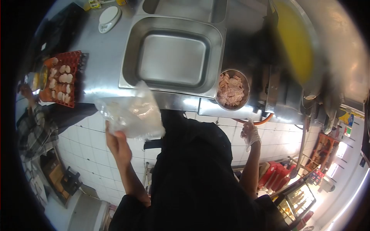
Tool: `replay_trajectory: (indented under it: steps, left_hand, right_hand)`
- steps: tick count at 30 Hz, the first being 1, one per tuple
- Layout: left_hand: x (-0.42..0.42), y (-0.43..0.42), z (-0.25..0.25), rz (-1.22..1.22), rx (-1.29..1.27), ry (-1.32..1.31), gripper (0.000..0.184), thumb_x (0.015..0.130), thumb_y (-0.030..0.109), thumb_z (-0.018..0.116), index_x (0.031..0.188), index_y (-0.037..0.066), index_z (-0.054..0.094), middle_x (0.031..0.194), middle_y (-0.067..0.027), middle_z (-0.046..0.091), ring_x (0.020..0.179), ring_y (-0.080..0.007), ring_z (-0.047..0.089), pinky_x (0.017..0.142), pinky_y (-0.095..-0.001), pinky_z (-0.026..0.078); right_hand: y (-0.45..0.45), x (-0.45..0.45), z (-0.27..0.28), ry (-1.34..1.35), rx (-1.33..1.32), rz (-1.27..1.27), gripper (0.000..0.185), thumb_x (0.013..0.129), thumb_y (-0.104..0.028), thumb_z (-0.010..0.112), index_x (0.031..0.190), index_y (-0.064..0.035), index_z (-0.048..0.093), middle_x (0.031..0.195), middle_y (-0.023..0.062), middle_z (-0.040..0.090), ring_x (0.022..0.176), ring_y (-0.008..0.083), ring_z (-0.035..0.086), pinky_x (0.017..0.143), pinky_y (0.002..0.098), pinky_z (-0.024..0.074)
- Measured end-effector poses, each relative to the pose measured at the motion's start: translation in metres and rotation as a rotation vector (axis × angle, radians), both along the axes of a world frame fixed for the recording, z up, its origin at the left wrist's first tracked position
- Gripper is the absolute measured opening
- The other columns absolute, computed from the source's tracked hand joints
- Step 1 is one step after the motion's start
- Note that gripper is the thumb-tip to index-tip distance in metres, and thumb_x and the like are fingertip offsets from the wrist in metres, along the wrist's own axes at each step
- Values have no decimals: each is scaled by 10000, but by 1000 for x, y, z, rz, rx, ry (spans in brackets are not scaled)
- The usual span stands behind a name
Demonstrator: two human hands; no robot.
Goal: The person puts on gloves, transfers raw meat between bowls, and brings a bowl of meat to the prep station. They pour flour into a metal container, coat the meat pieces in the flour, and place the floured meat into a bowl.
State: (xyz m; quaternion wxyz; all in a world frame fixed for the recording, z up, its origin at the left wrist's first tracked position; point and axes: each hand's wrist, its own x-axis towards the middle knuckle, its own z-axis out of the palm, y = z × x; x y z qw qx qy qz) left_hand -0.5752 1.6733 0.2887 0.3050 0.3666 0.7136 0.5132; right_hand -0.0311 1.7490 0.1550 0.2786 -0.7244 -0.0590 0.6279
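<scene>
My left hand (118, 145) is closed on the lower left edge of a clear plastic bag (135, 113), held up in front of the counter edge. What is inside the bag is too blurred to tell. My right hand (250, 133) wears a thin clear glove, and its fingers are curled near an orange hose (264, 121) below the counter; whether they hold anything is hidden. A round metal bowl (246, 91) with pale raw meat pieces (231, 89) stands at the counter edge. Left of it is a rectangular steel pan (173, 59) with nothing in it.
A red egg tray (77, 61) with eggshells (66, 78) lies at the left. A white scale (109, 16) is at the back, beside a second steel pan (185, 9). A large pan with yellow contents (295, 42) stands right. Another person (36, 129) is at far left.
</scene>
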Motion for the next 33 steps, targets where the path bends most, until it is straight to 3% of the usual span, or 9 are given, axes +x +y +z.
replay_trajectory:
  steps: [7, 8, 11, 18, 22, 25, 27, 30, 33]
  left_hand:
    - [-98, 94, -5, 78, 121, 221, 598, 1043, 392, 485, 1419, -65, 392, 1349, -179, 516, 1212, -229, 486, 1048, -328, 353]
    - [-112, 107, -12, 90, 109, 281, 469, 1051, 372, 476, 1242, -56, 479, 1094, -133, 586, 1022, -183, 524, 930, -303, 404]
    - [-135, 138, -42, 215, 38, 344, 455, 1059, 366, 455, 1200, -64, 499, 1049, -101, 566, 991, -169, 495, 940, -283, 378]
    - [-150, 186, -81, -232, -2, 176, 329, 1057, 347, 463, 1002, 25, 502, 910, -41, 516, 870, -143, 438, 839, -276, 386]
    - [-129, 192, -57, -135, -169, 298, 368, 1050, 339, 465, 1174, 8, 565, 1015, -83, 596, 971, -179, 538, 886, -301, 422]
    - [-125, 159, -31, -88, 179, 666, 435, 1040, 364, 456, 1243, -5, 564, 1130, -123, 610, 1038, -202, 564, 913, -331, 437]
    - [-32, 121, 38, -203, -23, 261, 370, 1034, 307, 459, 1169, -16, 577, 1084, -108, 606, 1017, -188, 579, 901, -317, 463]
    - [130, 103, 21, -1077, 198, -151, 372, 1022, 365, 466, 1120, 28, 593, 991, -114, 642, 948, -199, 632, 831, -342, 507]
    - [327, 102, -62, -1160, -214, -302, 365, 978, 340, 583, 1142, 14, 581, 988, -182, 681, 936, -335, 679, 790, -412, 533]
  right_hand:
    - [-15, -11, -6, -133, 111, 58, 389, 925, -495, 575, 904, -109, 534, 594, 2, 446, 493, 142, 455, 469, 268, 361]
    - [-14, -12, -5, -152, 110, 40, 399, 923, -495, 573, 903, -100, 523, 591, 4, 444, 492, 146, 461, 471, 272, 359]
    - [-21, -7, -2, -172, 167, 32, 395, 953, -480, 564, 912, -89, 518, 602, 8, 473, 506, 142, 498, 475, 275, 373]
    - [-37, 12, 17, -287, 262, 86, 468, 940, -542, 584, 979, -77, 558, 678, 52, 572, 565, 172, 577, 527, 308, 446]
    - [-49, 33, 20, -336, 231, 196, 401, 967, -488, 559, 1003, -88, 565, 746, 72, 630, 639, 181, 647, 557, 301, 478]
    - [-55, 55, 27, -444, 165, 335, 382, 979, -480, 539, 1019, -101, 569, 784, 61, 648, 673, 182, 671, 572, 301, 485]
    - [-54, 66, 35, -420, 125, 280, 339, 998, -418, 510, 1004, -85, 575, 775, 62, 641, 673, 178, 672, 556, 305, 480]
    - [-40, 93, 46, -468, 158, 388, 320, 1011, -384, 487, 994, -78, 579, 766, 58, 639, 663, 174, 667, 547, 305, 477]
    - [5, 139, 48, -616, 297, 489, 319, 1014, -367, 473, 1001, -67, 581, 741, 66, 636, 619, 181, 646, 552, 316, 489]
